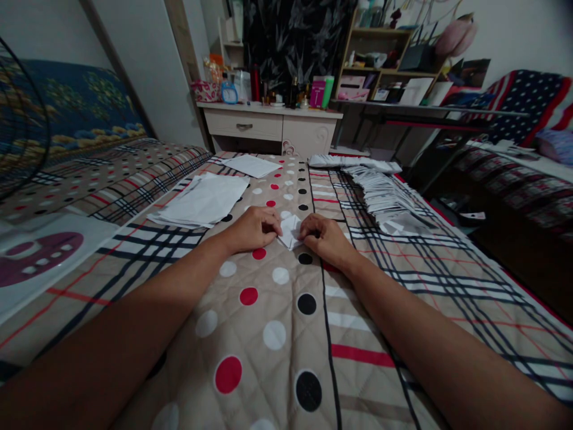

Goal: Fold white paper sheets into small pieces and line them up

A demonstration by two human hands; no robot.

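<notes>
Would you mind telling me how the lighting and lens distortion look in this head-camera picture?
Head view: dim, even room light, no glare; wide-angle bending stretches both forearms; the left hand, right hand and white paper between them are sharp.

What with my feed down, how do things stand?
Left hand and right hand both pinch the folded paper on the quilt. Loose sheets left, paper pile right. Nothing blocking.

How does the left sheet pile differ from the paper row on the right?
The sheet pile holds large flat sheets; the paper row holds small pieces overlapped in a line. The sheet pile lies nearer the left hand, the paper row nearer the right hand. Both are white, on the quilt.
</notes>
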